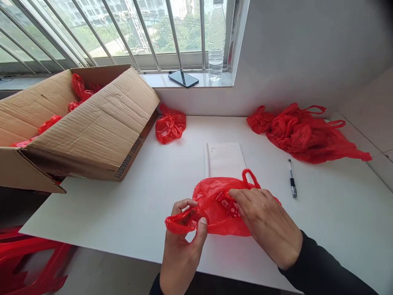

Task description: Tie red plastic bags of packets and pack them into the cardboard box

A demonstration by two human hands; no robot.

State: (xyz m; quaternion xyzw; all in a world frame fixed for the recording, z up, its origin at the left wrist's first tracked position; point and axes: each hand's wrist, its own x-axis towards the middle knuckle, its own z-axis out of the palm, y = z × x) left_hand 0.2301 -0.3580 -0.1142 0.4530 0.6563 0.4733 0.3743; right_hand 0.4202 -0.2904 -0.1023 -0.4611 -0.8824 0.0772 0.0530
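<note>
A red plastic bag [211, 186] lies on its side near the table's front, its two handle loops pointing left and up. My left hand [184, 241] grips the bag's left end, thumb and fingers around the handle film. Inside the bag, small red packets with white printing [227, 205] show through the opening. My right hand [264, 221] is bent over the bag's right half with its fingers curled down at the packets. Its fingertips are partly hidden, so what they pinch cannot be made out.
Behind the bag lies a white booklet [225, 155]; a pen [292, 180] is to its right. Red plastic bags [301, 131] are heaped at back right. A tied red bag [171, 125] sits beside a cardboard box [98, 119] of red bags. A phone [183, 78] and bottle [216, 45] occupy the sill.
</note>
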